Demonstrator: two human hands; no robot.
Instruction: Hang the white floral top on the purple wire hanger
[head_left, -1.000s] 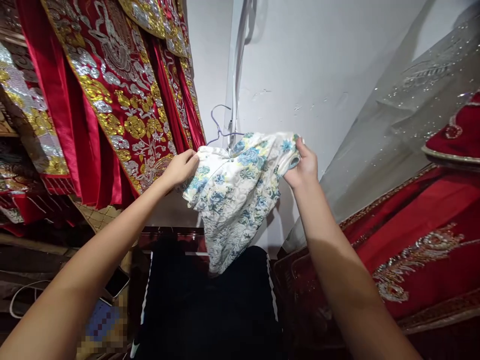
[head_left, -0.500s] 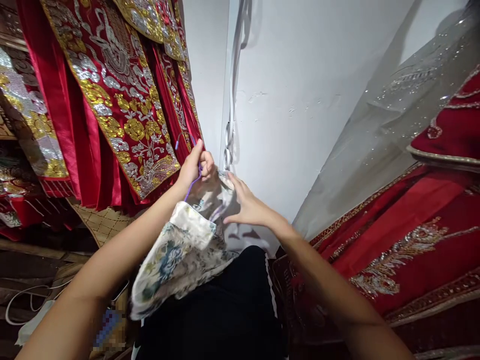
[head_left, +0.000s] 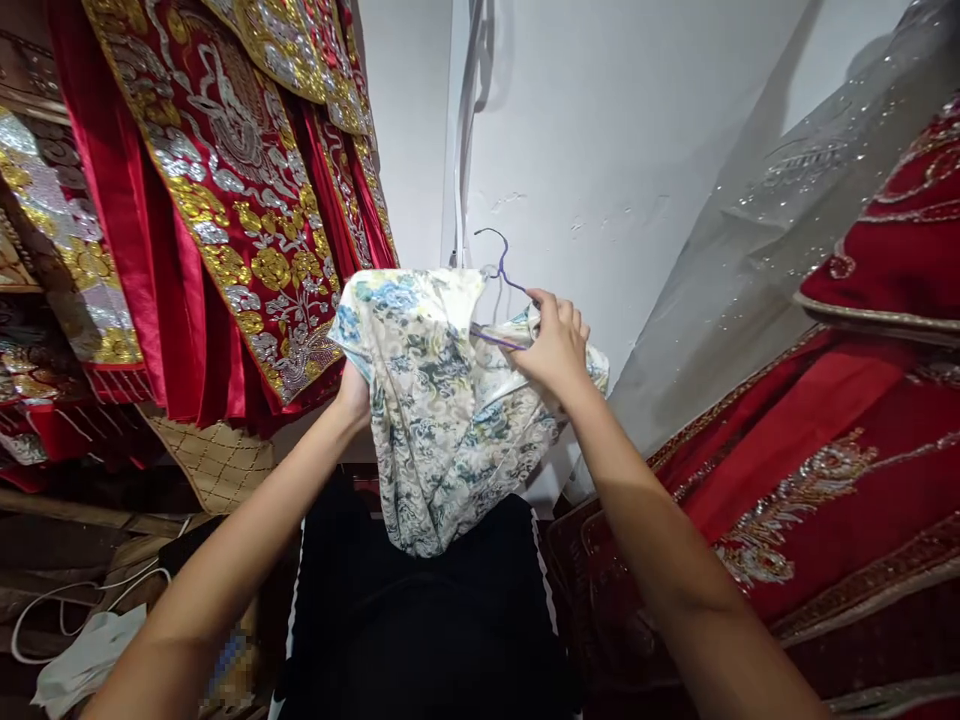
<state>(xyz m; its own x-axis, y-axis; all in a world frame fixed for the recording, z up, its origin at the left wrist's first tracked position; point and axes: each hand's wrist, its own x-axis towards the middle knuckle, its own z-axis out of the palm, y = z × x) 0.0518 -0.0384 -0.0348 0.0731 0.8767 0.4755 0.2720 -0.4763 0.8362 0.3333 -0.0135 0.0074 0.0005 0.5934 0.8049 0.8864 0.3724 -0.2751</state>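
A cream short-sleeved top (head_left: 431,400) with a blue and green floral print is spread out in front of me, above my lap. A thin purple clothes hanger (head_left: 504,270) runs through its neckline, with the hook pointing up. My right hand (head_left: 559,345) is closed round the hanger's arm and the top's fabric at the right shoulder. At the left sleeve, my left hand (head_left: 355,392) reaches up under the fabric. The sleeve covers its fingers, so their grip is hidden.
Red garments with gold and silver embroidery (head_left: 247,210) hang at the left. On the right are red beaded garments (head_left: 825,460) and a sparkly sheer cover (head_left: 750,230). A white wall (head_left: 600,130) stands ahead. White cable (head_left: 56,585) lies low at the left.
The top has turned from bunched and side-on to spread facing me. My left hand has moved from near the hanger to the left sleeve. My right hand has moved right and closed on the hanger.
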